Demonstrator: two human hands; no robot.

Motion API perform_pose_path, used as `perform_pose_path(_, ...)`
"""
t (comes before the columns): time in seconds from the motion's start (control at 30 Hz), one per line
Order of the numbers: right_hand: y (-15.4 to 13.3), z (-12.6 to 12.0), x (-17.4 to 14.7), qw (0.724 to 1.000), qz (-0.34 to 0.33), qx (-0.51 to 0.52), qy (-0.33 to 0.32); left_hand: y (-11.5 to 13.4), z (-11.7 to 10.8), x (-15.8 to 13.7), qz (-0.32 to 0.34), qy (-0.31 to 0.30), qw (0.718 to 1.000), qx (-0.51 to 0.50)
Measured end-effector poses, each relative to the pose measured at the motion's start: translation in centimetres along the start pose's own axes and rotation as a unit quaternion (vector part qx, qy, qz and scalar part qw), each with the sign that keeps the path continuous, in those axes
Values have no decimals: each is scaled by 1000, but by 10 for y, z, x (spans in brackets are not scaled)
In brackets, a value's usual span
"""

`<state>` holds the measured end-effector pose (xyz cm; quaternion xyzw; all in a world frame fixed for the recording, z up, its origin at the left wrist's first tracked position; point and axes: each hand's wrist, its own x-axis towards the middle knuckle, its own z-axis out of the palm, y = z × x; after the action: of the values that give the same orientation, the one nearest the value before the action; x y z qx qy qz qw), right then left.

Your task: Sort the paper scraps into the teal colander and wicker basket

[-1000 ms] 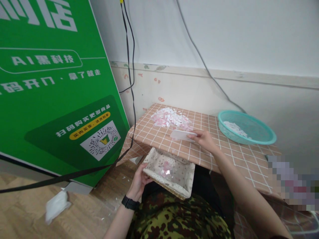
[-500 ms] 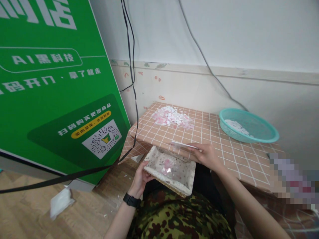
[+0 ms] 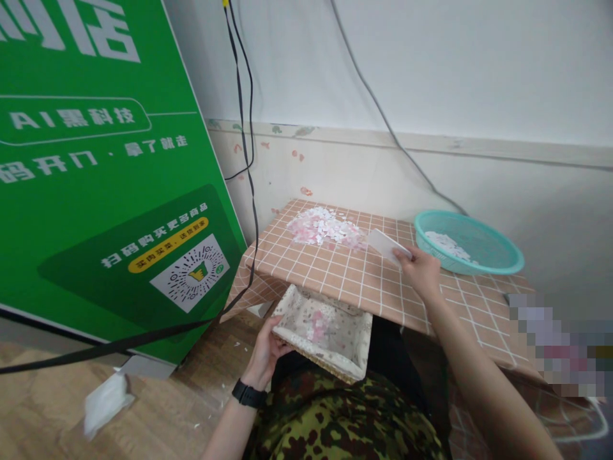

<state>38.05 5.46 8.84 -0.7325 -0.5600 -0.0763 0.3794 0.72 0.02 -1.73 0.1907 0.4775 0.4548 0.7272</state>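
Observation:
My left hand [image 3: 269, 350] grips the left rim of a cloth-lined basket [image 3: 352, 367], held tilted just below the table's front edge. Some pink and white bits [image 3: 318, 324] lie on the basket's bottom. In my right hand [image 3: 419, 271] is a flat white card [image 3: 385, 245], pinched at one end and held over the tabletop. The card's far tip is close to the right side of a spread-out pile of white and pink paper-like pieces [image 3: 322, 227].
A checked cloth covers the table [image 3: 335, 273], which stands against the wall. At its back right is a turquoise plastic basket [image 3: 472, 246] holding white pieces. A green cabinet [image 3: 96, 223] stands left, with black cables [image 3: 253, 211] hanging beside it. A white packet [image 3: 108, 401] lies on the floor.
My right hand has moved with the card from the table's front edge, forward and right, to beside the pile. The cloth-lined basket has stayed nearly in place in my left hand.

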Motion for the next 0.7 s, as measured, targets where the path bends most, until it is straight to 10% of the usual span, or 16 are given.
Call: perform_pose_path(0.7,-21,-8,-13,984,-68,110,-125,-3,2,-2,-6,3,1000,-4)
